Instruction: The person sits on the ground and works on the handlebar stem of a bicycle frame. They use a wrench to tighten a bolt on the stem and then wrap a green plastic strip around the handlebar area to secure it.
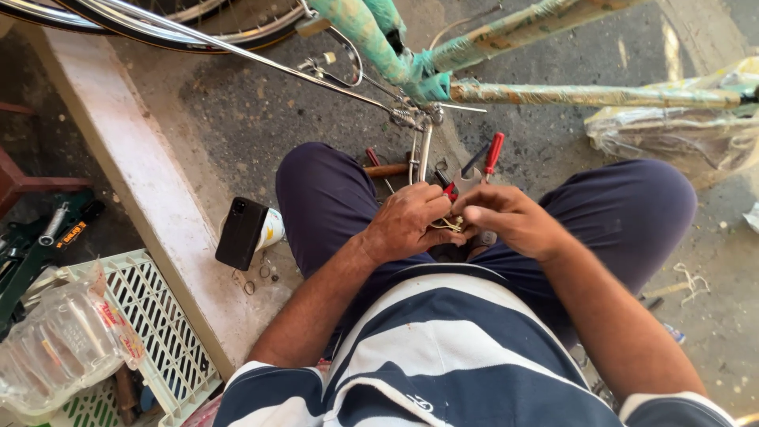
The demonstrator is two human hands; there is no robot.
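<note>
Looking straight down at two hands meeting in the middle of the frame, between a pair of knees in dark blue trousers [332, 198]. Left hand [407, 223] curled over and pinching a small brass-coloured bit of hardware [452, 225] right where the fingertips come together; right hand [510, 220] also curled, fingers pressed in on the same little piece from the other side. Too small and too buried under fingers to tell exactly what it is, maybe a clip or some wire fitting. Probably light as anything and stiff metal, so easy to fumble or ping off onto the ground; best gripped at its edges with fingertips, snug and close, not squeezed hard. Just above the hands, red-handled pliers [492, 154] lying on the concrete [237, 119], plus a wooden-handled tool [386, 170] beside them. Upper part of the frame: a bicycle frame [411, 75] wrapped in greenish protective paper, with a chrome stay [261, 59] running off to the upper left toward a wheel [198, 28]. Left of centre, a black phone [241, 233] leaning on a low pale kerb [134, 166], a few small washers scattered near it. Lower left, a white plastic crate [150, 316] with a crumpled clear bag [59, 340] on it. Crinkled plastic wrap [672, 134] at the right edge. Striped blue and white shirt [443, 356] filling the bottom.
</note>
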